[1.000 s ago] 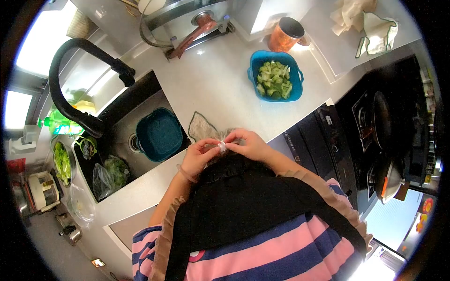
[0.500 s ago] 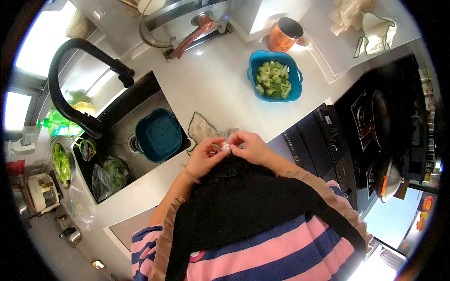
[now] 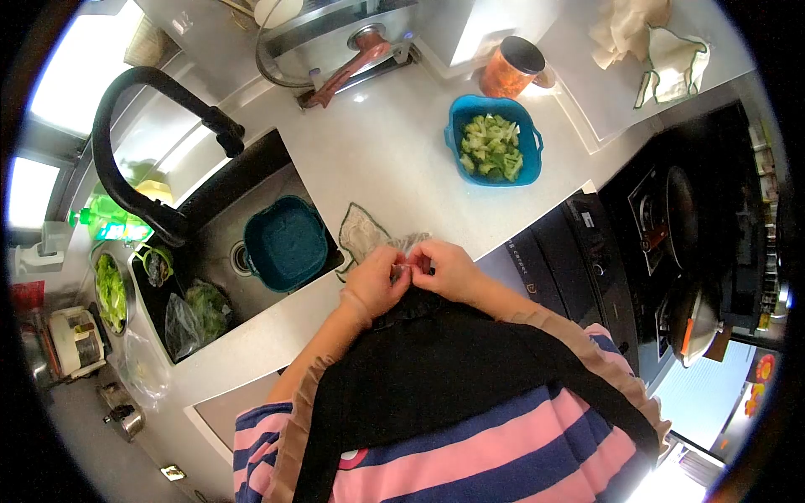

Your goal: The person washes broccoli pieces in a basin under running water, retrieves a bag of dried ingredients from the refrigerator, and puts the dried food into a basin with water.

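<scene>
At the counter's front edge, just in front of the black apron, my left hand (image 3: 377,278) and my right hand (image 3: 444,270) meet with fingertips pinched together. Between them is a small whitish thing (image 3: 403,267), mostly covered by the fingers, so its kind cannot be made out. Just beyond my hands lies crumpled clear plastic (image 3: 412,241). Beside it, to the left, a beige cloth with a dark green edge (image 3: 360,230) lies on the counter.
A blue basin (image 3: 530,172) of cut broccoli (image 3: 490,149) stands at the back right, near an orange jar (image 3: 503,74). To the left, the black sink (image 3: 277,159) holds a teal basin (image 3: 287,243) and bagged greens (image 3: 205,310). A stove with a pan (image 3: 681,210) is far right.
My fingertips have drawn closer together and now cover most of the round whitish thing that showed before. My left hand has turned and shifted slightly to the right.
</scene>
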Tool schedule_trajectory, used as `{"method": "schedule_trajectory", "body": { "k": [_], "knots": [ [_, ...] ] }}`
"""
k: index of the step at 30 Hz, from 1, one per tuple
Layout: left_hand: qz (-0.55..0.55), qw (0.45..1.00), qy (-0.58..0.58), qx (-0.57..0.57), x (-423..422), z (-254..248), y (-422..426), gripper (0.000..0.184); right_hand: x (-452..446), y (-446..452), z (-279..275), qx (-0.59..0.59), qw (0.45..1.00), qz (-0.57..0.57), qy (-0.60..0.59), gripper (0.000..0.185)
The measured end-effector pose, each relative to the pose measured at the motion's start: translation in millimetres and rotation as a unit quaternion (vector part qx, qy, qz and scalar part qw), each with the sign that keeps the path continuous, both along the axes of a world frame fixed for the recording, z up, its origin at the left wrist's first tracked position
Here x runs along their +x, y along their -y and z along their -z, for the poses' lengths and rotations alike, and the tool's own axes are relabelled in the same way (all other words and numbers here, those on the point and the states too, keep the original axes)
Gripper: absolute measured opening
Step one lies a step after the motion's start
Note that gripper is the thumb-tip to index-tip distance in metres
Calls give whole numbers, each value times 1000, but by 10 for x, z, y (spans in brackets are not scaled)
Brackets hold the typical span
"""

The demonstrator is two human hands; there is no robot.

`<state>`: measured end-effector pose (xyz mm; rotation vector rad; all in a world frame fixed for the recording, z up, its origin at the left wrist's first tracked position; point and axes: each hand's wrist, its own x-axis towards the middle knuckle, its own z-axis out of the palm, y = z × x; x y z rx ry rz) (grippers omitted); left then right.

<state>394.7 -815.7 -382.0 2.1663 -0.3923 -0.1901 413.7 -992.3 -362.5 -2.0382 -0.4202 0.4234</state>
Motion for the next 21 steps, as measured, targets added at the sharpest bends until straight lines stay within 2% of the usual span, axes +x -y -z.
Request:
{"method": "schedule_trajectory", "body": {
  "k": [2, 3, 5, 6, 7, 8, 9, 11, 15, 17, 18, 20, 21],
  "knots": [
    [-79, 986, -61, 130, 31, 69, -10, 20, -47, -30, 0, 82, 994, -36, -69, 17],
    [-80, 987, -58, 129, 50, 97, -52, 20, -85, -52, -59, 57, 993, -66, -84, 15],
    [-132, 982, -132, 28, 85, 141, -178, 19, -53, -49, -44, 53, 997, -30, -57, 15],
    [-130, 982, -132, 27, 81, 130, -166, 19, -49, -42, -41, 50, 998, 4, -33, 15],
    [-134, 979, -145, -52, 65, 111, -151, 18, -12, -32, -44, 56, 998, 36, -23, 19],
    [-137, 969, -156, -130, 51, 102, -139, 17, 24, -25, -42, 55, 998, 35, -23, 19],
    [-138, 970, -155, -130, 42, 121, -124, 17, 62, -20, -34, 55, 998, 23, -13, 21],
    [-95, 959, -142, -227, 15, 173, -104, 15, 105, -21, 45, 79, 997, -17, 11, 26],
    [-75, 947, -160, -269, -28, 174, -159, 15, 116, -70, 93, 30, 999, -8, 33, 25],
    [-100, 900, -286, -314, -37, 147, -206, 17, 117, -110, 62, 41, 998, 24, -47, 23],
    [-102, 900, -285, -313, -36, 100, -195, 17, 112, -129, 49, 42, 998, 22, -47, 23],
    [-126, 894, -254, -346, -32, -8, -147, 22, 94, -155, 27, 39, 998, 15, 40, 18],
    [-125, 895, -254, -346, -34, 32, -159, 22, 92, -144, 47, 39, 998, 15, 40, 18]
  ]
}}
